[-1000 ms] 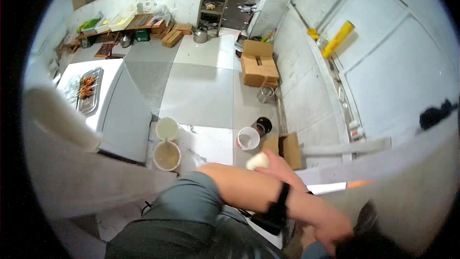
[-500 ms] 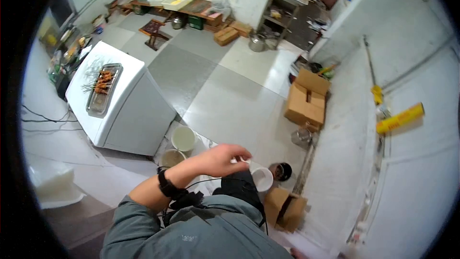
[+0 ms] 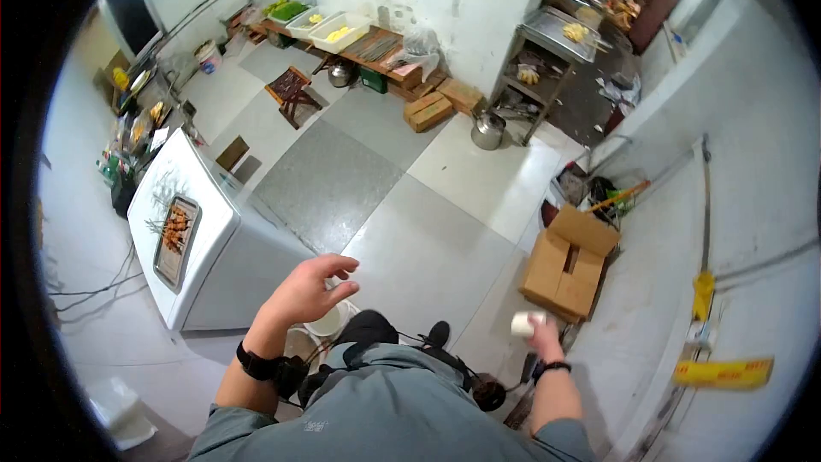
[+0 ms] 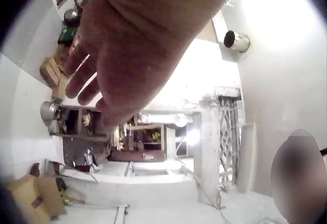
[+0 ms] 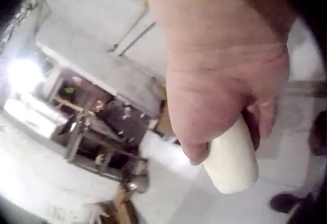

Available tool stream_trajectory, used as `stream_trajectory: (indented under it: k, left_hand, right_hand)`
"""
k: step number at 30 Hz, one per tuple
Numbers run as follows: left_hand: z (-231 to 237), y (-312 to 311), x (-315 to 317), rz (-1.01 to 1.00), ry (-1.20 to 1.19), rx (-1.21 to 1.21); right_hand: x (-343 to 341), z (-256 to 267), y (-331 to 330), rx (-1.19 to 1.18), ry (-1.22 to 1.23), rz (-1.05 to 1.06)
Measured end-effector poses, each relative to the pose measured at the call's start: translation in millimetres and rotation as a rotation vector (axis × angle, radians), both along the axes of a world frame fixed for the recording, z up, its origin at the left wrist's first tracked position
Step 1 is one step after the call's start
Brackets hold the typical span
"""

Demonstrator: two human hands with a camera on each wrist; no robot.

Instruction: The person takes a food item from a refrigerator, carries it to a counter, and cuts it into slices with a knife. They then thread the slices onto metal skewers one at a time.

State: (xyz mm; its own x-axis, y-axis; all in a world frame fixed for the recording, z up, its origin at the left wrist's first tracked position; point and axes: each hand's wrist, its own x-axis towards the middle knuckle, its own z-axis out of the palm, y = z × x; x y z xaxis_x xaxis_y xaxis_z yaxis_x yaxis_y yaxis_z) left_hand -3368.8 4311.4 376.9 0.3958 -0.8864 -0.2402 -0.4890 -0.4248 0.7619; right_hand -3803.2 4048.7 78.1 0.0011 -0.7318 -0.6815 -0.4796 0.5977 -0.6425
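Head view: a white cylinder [image 3: 528, 324] is lifted but not yet set down, clamped in the fingers of the right hand [image 3: 546, 340] at lower right; the left hand [image 3: 310, 293], seen nearer the middle half a second earlier, is shifted left. Left wrist view: its fingers are slightly apart, nothing grasped. Right wrist view: the cylinder is gripped at lower centre.

The pale cylinder [image 5: 232, 162] looks smooth and matt. The tray [image 3: 169, 269] and the lidded pot [image 3: 488, 131] are shiny metal. The carton [image 3: 547, 278] is matt cardboard, the shirt [image 3: 393, 411] matt cloth, and the floor tiles [image 3: 432, 244] smooth and glossy.
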Motion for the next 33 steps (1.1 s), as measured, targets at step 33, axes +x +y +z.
stream_trajectory:
  k: [33]
  left_hand:
    - [-64.7,-199.2,638.7,0.962,-0.391,-0.066]
  right_hand:
    - [1136.5,213.9,-164.2,0.58,-0.764,1.745]
